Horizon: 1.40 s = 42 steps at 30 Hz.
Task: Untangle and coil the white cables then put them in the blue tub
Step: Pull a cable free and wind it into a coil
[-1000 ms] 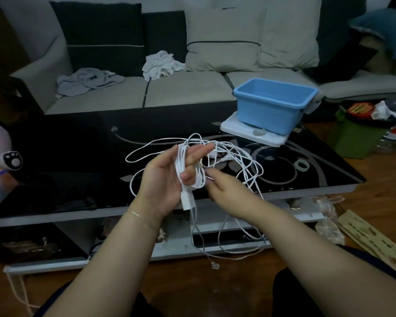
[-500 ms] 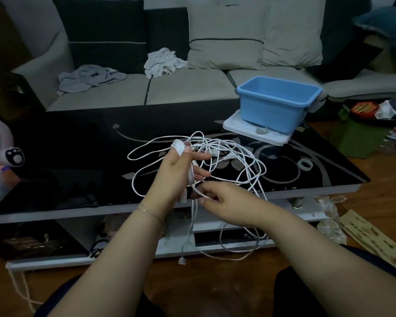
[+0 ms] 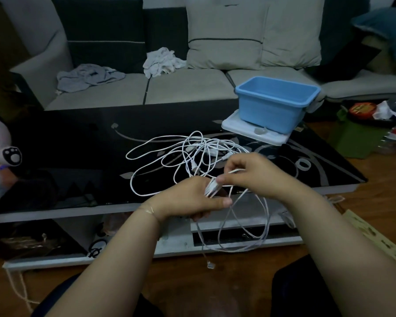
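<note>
— Over the near edge of the black glass table (image 3: 55, 143), what are the hands doing?

— Both are on the white cables (image 3: 188, 154). The left hand (image 3: 190, 200) has its fingers curled round a small bundle of wound turns, thumb pointing right beneath it. The right hand (image 3: 254, 172) sits just beside it, a little higher, pinching a strand between thumb and fingertips close to the bundle.

— And the rest of the cable?

— Most lies in a loose tangle on the tabletop beyond the hands, loops sprawling to the left. Several strands hang off the front edge in long loops, and one end with a small plug (image 3: 210, 266) dangles near the wooden floor.

— Can you count the cables?

— Not reliably; the strands cross too much and the light is dim.

— Where's the blue tub (image 3: 274, 106)?

— Toward the far right of the table, standing upright on a flat white lid (image 3: 238, 126), well apart from the hands. Behind the table is a grey sofa (image 3: 188, 88) with crumpled cloths (image 3: 87, 75) on the seat
</note>
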Each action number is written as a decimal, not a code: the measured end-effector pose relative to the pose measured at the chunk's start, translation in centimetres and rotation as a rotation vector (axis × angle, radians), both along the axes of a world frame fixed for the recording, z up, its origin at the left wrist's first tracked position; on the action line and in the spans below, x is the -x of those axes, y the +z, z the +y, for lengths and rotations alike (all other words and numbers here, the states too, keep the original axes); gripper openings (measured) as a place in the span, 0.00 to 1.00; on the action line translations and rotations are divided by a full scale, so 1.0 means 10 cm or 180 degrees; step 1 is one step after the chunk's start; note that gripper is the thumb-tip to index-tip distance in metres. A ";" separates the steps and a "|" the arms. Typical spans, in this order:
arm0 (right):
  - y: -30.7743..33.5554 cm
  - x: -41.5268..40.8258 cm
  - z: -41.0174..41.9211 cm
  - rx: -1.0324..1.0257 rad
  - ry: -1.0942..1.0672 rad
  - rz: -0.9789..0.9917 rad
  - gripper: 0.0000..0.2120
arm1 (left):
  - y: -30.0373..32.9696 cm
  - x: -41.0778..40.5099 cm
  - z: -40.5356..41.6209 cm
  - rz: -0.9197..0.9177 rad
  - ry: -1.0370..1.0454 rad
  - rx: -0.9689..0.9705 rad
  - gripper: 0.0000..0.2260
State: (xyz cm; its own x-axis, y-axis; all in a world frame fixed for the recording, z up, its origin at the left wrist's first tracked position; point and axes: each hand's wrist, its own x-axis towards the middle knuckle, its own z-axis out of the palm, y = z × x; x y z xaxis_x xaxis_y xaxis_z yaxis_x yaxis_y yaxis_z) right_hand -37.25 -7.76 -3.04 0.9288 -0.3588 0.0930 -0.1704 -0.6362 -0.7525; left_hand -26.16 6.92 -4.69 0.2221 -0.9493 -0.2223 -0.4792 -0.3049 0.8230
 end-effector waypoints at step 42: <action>-0.06 -0.01 0.01 0.0514 -0.0758 -0.0283 0.23 | 0.06 0.05 0.01 0.0053 0.0493 0.0502 0.17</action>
